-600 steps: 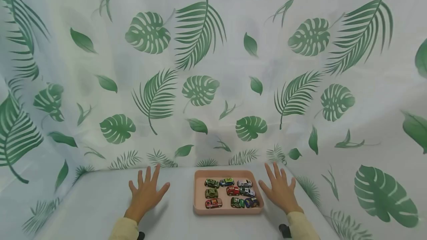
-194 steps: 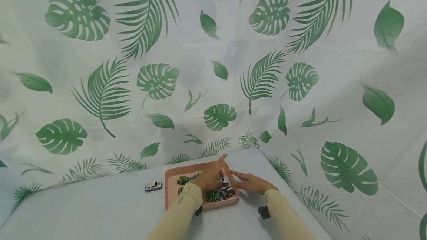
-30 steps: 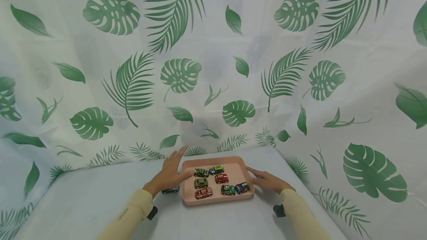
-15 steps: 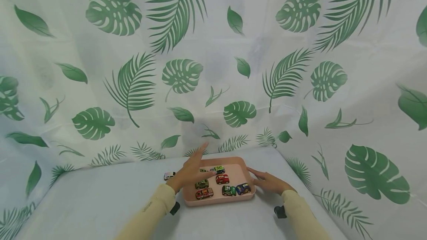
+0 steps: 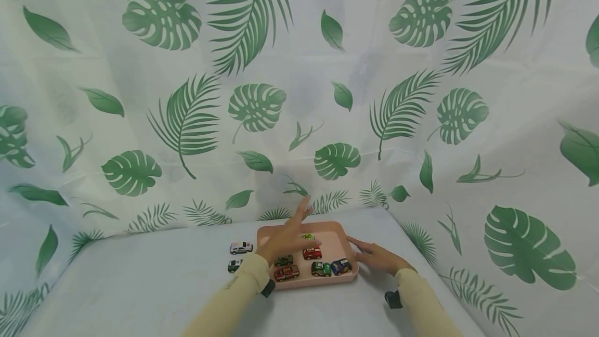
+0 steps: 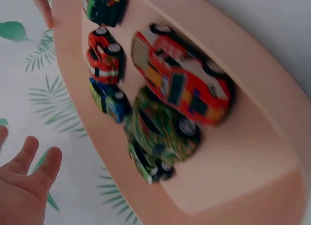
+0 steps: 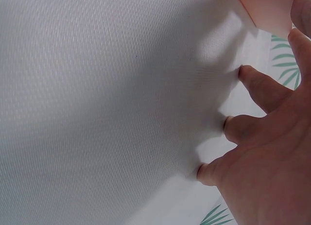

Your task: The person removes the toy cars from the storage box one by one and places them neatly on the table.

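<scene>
My left hand (image 5: 285, 235) hovers over the left half of the pink tray (image 5: 346, 281), fingers spread and holding nothing. In the left wrist view, below it lie a red-and-orange toy car (image 6: 182, 77), a camouflage toy car (image 6: 163, 130), a smaller green one (image 6: 146, 162), a blue-and-yellow one (image 6: 109, 99) and a red one (image 6: 103, 60). A green toy car (image 5: 321, 268) and a dark blue one (image 5: 341, 266) sit at the tray's near right. My right hand (image 5: 381, 260) touches the tray's right wall, its other fingertips (image 7: 233, 128) down on the table.
Left of the tray, a white toy car (image 5: 241, 247) stands on the white table (image 5: 140, 285), with a black-and-white toy car (image 5: 235, 265) nearer me, partly covered by my left sleeve (image 5: 248, 280). A leaf-patterned curtain (image 5: 299, 170) closes off the back and sides.
Two toy cars that were in the tray now stand on the table to its left. Over the last second, my left hand moved right from beside them to over the tray; the right hand stayed.
</scene>
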Motion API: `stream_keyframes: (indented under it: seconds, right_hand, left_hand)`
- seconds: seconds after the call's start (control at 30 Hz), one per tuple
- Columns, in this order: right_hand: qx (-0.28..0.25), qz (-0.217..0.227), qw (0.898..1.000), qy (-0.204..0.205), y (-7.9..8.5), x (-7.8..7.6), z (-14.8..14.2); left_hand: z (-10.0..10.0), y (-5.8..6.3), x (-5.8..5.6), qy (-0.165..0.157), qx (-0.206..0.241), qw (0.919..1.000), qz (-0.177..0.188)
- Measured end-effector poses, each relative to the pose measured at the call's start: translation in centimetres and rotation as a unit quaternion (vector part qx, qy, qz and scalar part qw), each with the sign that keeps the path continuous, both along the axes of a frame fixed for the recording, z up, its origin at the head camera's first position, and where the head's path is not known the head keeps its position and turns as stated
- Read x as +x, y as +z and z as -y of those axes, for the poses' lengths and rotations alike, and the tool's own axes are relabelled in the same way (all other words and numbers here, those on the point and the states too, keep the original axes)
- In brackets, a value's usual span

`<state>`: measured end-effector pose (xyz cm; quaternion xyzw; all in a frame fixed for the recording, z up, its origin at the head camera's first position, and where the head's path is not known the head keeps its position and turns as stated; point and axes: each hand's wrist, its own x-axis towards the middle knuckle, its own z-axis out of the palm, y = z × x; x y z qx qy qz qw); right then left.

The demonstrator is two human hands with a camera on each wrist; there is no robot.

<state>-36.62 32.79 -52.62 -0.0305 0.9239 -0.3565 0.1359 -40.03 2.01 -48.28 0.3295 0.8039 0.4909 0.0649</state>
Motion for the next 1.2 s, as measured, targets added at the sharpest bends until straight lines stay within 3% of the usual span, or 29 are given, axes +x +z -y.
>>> stream_keyframes:
  seconds: [0.4, 0.57, 0.8, 1.0, 1.2]
  right_hand:
    - [0.001, -0.007, 1.0, 0.004, 0.2, 0.0, -0.4]
    - [-0.013, -0.011, 1.0, 0.018, 0.1, 0.0, -0.3]
    - [-0.012, -0.006, 1.0, 0.017, -0.2, -0.1, -0.3]
    - [-0.004, -0.008, 1.0, 0.011, -0.3, -0.5, -0.4]
    - [-0.013, -0.013, 1.0, 0.024, -0.3, -0.3, -0.5]
  left_hand:
    - [-3.8, 0.4, 0.0, -0.011, -0.028, 0.9995, -0.005]
    - [-4.9, -0.5, 0.3, -0.025, -0.02, 0.9995, 0.004]
    - [-5.8, -1.1, 0.7, -0.016, -0.032, 0.9993, 0.003]
    - [-6.9, -2.0, 0.6, -0.027, 0.003, 0.9991, -0.033]
    - [-7.4, -3.2, 0.8, -0.026, -0.012, 0.999, -0.033]
